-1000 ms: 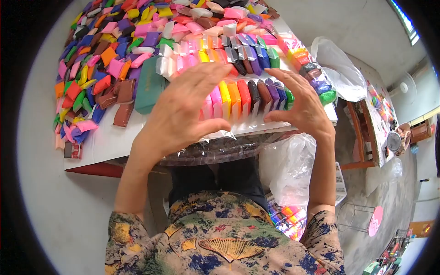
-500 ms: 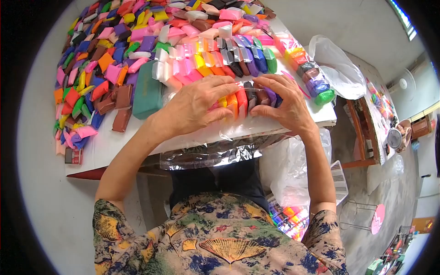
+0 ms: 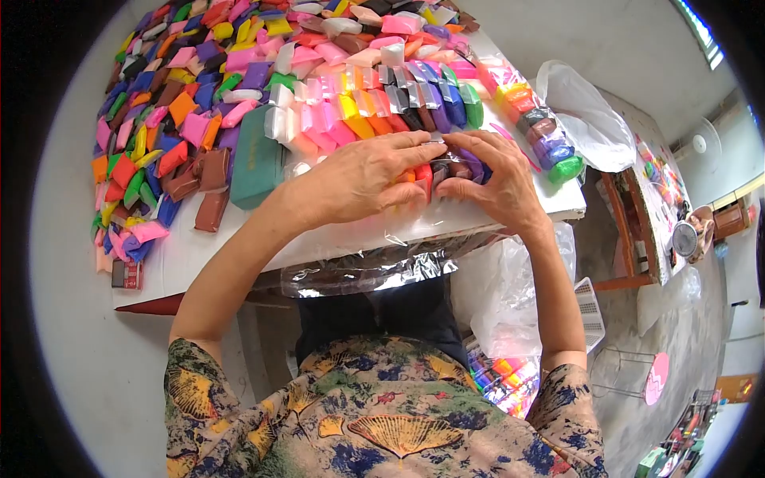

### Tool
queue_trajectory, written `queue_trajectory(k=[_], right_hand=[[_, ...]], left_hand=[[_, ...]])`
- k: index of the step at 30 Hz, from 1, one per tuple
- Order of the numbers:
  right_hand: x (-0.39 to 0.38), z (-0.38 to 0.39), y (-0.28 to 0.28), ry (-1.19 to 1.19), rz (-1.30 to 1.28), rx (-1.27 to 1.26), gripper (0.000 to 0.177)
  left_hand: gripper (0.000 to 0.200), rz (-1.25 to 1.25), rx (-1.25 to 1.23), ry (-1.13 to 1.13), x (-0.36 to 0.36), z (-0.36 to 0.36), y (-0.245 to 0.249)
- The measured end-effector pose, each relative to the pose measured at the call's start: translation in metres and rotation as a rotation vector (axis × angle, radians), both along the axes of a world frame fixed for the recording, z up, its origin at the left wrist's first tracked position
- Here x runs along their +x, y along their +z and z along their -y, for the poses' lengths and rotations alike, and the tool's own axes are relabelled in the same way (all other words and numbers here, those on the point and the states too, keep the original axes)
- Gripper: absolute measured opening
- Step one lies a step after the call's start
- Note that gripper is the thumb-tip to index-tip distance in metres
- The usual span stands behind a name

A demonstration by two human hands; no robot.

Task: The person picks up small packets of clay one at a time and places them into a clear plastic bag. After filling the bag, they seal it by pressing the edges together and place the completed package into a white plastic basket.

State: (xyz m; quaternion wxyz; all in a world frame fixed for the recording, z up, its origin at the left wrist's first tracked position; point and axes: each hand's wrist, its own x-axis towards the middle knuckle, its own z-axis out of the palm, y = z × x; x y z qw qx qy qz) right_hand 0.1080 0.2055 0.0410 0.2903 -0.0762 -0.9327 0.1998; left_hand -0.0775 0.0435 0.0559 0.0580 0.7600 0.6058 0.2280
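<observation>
Two-handed, we are gripping a row of coloured packets (image 3: pixel 424 178) near the table's (image 3: pixel 187 256) edge, left hand (image 3: pixel 357 177) and right hand (image 3: pixel 507 182) curling inward, ideally pressing evenly to keep it straight. Beyond, a second row (image 3: pixel 405 114) is lying beside a green box (image 3: pixel 256 163).

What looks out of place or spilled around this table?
Nothing looks spilled or damaged. Loose packets lie jumbled at all angles, untidy against the neat row beside the green box, and clear film sags off the table's near edge.
</observation>
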Motion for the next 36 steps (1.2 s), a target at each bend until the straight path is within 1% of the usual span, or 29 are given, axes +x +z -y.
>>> queue_trajectory(k=[2,8,11,14,17,20,21,25,28,30,31,34,35,36], right_hand=[[0.0,0.0,-0.001,-0.004,-0.006,0.009,0.065],[0.0,0.003,0.002,-0.02,-0.002,0.052,0.063],[0.001,0.001,-0.002,-0.008,-0.012,0.043,0.06],[0.002,0.002,-0.004,-0.013,-0.003,0.02,0.058],[0.001,0.001,-0.005,0.0,-0.088,0.122,0.053],[0.004,0.005,0.004,0.002,-0.014,0.11,0.056],[0.006,0.003,0.003,0.01,-0.028,0.161,0.059],[0.029,0.0,0.013,-0.026,-0.206,0.18,0.064],[0.065,0.03,0.021,0.078,-0.219,0.382,0.065],[0.075,0.057,0.004,0.141,-0.144,0.479,0.065],[0.076,0.069,-0.004,0.146,-0.072,0.538,0.058],[0.068,0.073,-0.029,0.106,-0.02,0.7,0.046],[0.063,0.07,-0.036,0.121,-0.088,0.653,0.031],[0.061,0.069,-0.035,0.132,-0.098,0.666,0.029]], left_hand=[[0.054,0.016,-0.012,0.006,0.002,0.0,0.001],[0.05,0.025,-0.012,-0.011,0.0,-0.001,0.0],[0.05,0.06,-0.052,-0.014,0.001,0.0,0.004],[0.049,0.067,-0.024,-0.024,0.001,0.001,0.0],[0.049,0.083,-0.032,-0.026,0.0,-0.001,-0.002],[0.048,0.105,-0.059,-0.026,0.001,-0.001,0.0],[0.048,0.093,-0.044,-0.029,0.0,-0.002,-0.001],[0.049,0.058,-0.03,-0.042,0.0,-0.002,0.0],[0.05,0.049,-0.01,-0.056,-0.001,-0.003,-0.003],[0.05,0.04,0.001,-0.056,-0.003,-0.003,-0.005],[0.051,0.034,-0.001,-0.05,-0.003,-0.003,-0.004],[0.05,0.032,-0.024,-0.027,0.0,-0.003,-0.002],[0.05,0.031,-0.034,-0.018,0.0,-0.002,-0.002],[0.049,0.034,-0.025,-0.02,0.001,-0.002,-0.001]])
